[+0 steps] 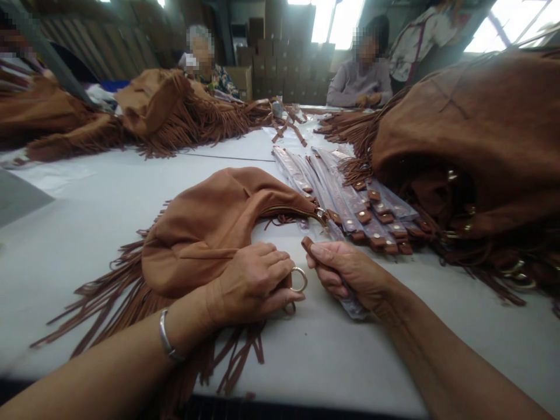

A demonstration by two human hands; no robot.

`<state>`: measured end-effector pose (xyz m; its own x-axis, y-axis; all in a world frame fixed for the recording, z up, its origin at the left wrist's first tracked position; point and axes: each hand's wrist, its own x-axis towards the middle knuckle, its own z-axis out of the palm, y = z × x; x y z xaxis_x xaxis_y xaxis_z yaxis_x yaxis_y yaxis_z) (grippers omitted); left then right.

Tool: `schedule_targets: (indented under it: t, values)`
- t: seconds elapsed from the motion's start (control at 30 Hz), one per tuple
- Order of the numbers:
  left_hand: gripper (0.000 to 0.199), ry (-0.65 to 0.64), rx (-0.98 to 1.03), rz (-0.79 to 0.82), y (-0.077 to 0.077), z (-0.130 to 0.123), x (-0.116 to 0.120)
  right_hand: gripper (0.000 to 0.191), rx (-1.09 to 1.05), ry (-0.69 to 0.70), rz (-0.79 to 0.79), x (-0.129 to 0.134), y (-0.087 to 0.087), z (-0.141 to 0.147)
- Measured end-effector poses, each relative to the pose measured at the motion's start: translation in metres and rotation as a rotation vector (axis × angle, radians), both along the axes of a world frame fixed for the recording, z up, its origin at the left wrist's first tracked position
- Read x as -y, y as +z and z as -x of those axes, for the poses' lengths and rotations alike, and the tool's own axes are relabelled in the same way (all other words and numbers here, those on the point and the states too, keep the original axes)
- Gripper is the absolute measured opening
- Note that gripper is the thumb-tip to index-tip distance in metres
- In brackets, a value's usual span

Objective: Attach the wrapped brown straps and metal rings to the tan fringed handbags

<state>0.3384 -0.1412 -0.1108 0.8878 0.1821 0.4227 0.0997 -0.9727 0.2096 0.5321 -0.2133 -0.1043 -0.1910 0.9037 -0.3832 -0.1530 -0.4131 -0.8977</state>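
Observation:
A brown fringed handbag (196,233) lies on the white table, its zipped opening curving toward the right. My left hand (256,280) is closed on the bag's near end, where a metal ring (299,280) sticks out beside the fingertips. Just to the right, my right hand (345,268) pinches a brown leather strap (307,245) near its looped tip; clear plastic wrap hangs below the fist. Strap tip and ring are apart. Another metal fitting (321,213) sits at the bag's far end.
Several plastic-wrapped straps (350,204) lie fanned behind my right hand. A large heap of brown bags (472,140) rises at the right; more fringed bags (153,111) lie at the back left. People sit or stand across the white table (109,169), with stacked boxes (280,70) behind.

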Motion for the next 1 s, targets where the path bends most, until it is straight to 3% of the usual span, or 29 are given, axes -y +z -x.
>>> schedule_targets:
  t: [0.1,0.27,0.4,0.67,0.77,1.0]
  values:
    - [0.029,0.013,-0.006,-0.011,0.000,0.002,-0.002,0.032,-0.063,-0.045,0.011,0.001,-0.001,0.007]
    - [0.032,0.094,0.051,0.036,-0.004,0.003,-0.004,0.029,-0.070,0.054,-0.014,0.005,0.000,0.016]
    - [0.029,0.117,0.059,0.106,-0.002,0.002,-0.003,0.026,-0.131,-0.019,-0.040,0.006,-0.001,0.021]
    - [0.023,0.068,0.103,0.266,0.011,0.008,-0.002,0.020,-0.332,0.078,0.022,0.000,-0.001,0.019]
    - [0.020,0.061,0.187,0.271,0.010,0.010,-0.002,0.023,-0.245,-0.009,-0.028,0.003,0.000,0.025]
    - [0.015,0.224,0.325,0.298,0.009,0.012,0.003,0.031,0.172,-0.409,-0.303,0.015,0.000,0.067]
